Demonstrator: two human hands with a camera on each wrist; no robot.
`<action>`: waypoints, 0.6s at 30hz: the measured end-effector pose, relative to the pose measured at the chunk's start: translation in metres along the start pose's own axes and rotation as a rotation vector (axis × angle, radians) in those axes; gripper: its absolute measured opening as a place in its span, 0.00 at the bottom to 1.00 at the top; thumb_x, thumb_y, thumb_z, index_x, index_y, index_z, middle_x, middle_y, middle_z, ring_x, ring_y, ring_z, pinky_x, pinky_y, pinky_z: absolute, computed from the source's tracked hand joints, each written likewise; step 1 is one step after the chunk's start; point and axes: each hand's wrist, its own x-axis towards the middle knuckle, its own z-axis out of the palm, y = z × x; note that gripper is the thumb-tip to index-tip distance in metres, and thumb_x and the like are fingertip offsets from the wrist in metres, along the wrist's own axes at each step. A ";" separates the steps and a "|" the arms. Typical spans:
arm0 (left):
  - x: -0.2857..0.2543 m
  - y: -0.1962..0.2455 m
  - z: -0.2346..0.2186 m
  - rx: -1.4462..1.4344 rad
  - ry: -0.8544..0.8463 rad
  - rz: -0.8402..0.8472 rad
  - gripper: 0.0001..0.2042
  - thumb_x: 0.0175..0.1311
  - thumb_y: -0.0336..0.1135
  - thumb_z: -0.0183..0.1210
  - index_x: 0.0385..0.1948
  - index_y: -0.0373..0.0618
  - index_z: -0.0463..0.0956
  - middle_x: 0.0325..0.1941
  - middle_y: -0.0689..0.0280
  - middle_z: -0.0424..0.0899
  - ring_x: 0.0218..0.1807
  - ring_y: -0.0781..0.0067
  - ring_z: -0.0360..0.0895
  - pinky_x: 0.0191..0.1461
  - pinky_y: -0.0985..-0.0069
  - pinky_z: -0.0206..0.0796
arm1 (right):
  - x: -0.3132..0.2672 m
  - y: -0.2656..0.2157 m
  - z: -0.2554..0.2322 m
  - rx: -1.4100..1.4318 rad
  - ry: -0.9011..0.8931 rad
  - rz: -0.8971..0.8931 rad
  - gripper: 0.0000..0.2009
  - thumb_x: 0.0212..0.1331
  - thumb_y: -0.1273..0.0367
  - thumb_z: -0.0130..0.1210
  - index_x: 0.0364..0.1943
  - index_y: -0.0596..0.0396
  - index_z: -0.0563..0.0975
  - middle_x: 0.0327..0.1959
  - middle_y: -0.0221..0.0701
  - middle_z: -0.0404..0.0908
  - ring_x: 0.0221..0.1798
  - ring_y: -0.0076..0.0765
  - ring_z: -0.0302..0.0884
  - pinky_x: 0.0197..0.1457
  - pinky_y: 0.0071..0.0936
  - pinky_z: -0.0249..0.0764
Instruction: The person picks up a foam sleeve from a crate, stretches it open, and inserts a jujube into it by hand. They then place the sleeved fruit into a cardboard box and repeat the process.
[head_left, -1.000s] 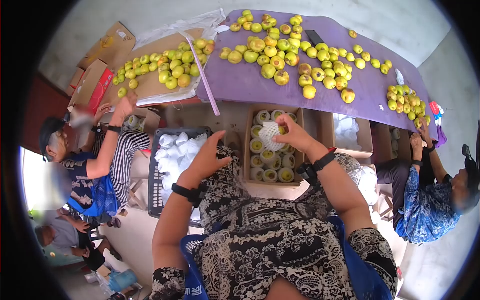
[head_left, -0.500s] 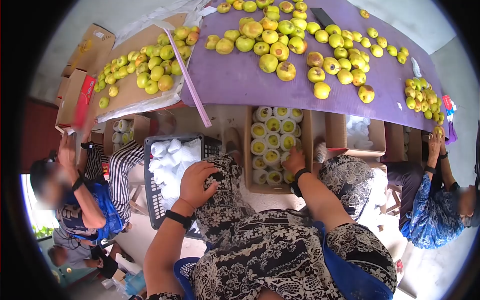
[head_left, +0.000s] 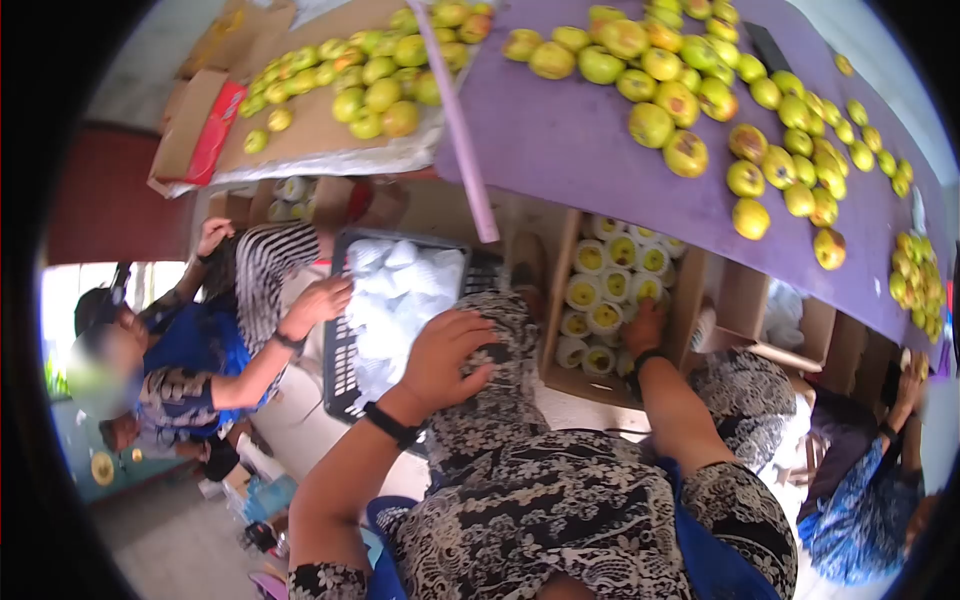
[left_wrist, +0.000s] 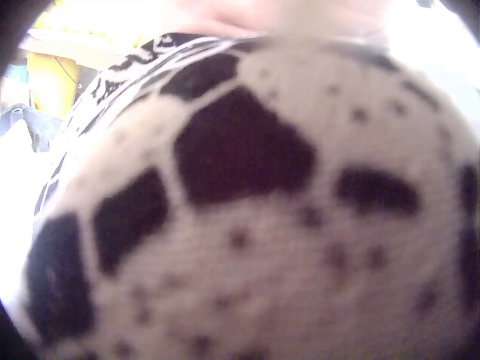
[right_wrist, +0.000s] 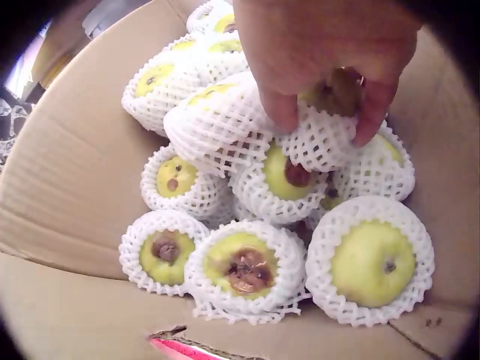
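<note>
My right hand (head_left: pixel 645 328) is down in a cardboard box (head_left: pixel 553 350) of apples in white foam nets. In the right wrist view its thumb and fingers grip a netted apple (right_wrist: pixel 319 142) from above, among the other netted apples (right_wrist: pixel 373 262). Several of those in the box show brown spots. My left hand (head_left: pixel 447 360) rests on my left thigh, fingers relaxed and holding nothing. Patterned trouser cloth (left_wrist: pixel 247 150) fills most of the left wrist view.
A black crate (head_left: pixel 338 375) of white foam nets (head_left: pixel 395 290) stands left of my leg. Loose apples (head_left: pixel 675 105) lie on the purple-covered table (head_left: pixel 560 130) ahead. Another person's hand (head_left: pixel 318 303) is at the crate's left edge. More boxes stand under the table.
My right hand has lowered a netted apple from above the box into it. My left hand has come down onto my thigh. The head view has turned, shifting the scene rightward.
</note>
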 end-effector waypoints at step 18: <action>-0.057 -0.051 0.024 -0.769 0.291 -0.198 0.18 0.62 0.41 0.57 0.51 0.45 0.75 0.52 0.60 0.78 0.53 0.65 0.74 0.57 0.67 0.65 | -0.048 -0.023 -0.137 0.323 -0.631 -0.006 0.19 0.61 0.63 0.56 0.55 0.52 0.73 0.41 0.32 0.78 0.45 0.37 0.77 0.46 0.39 0.79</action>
